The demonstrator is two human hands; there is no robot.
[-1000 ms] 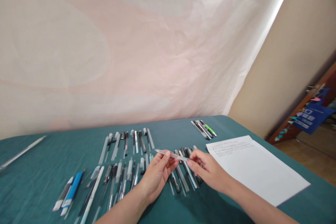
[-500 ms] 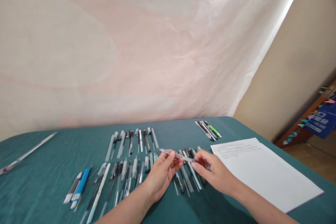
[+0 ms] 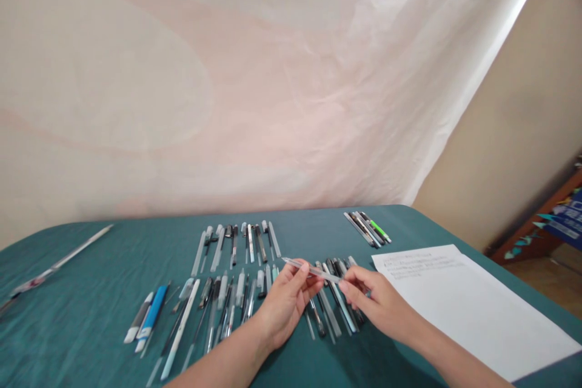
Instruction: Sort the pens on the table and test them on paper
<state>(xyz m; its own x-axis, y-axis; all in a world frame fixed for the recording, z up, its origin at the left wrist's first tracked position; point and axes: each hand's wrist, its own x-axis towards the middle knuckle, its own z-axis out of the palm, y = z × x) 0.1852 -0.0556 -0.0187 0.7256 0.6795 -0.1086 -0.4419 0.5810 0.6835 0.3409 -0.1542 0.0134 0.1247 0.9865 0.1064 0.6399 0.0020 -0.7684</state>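
Both hands hold one clear pen (image 3: pixel 324 273) level above the green tablecloth (image 3: pixel 91 291). My left hand (image 3: pixel 287 302) pinches its left part between thumb and fingers. My right hand (image 3: pixel 379 305) pinches its right end. Under and between the hands lie several pens in a row (image 3: pixel 334 303). More pens lie to the left in a near row (image 3: pixel 218 303) and a far row (image 3: pixel 236 242).
A white printed sheet (image 3: pixel 477 309) lies right of my right hand. A small group of pens with a green one (image 3: pixel 367 228) sits at the far right. A blue-and-white pen (image 3: pixel 148 321) lies near left. A long thin stick (image 3: pixel 61 264) lies far left. A pale cloth backdrop hangs behind.
The view has drifted, so everything sits slightly further right and lower. Both hands keep the same hold on the clear pen.
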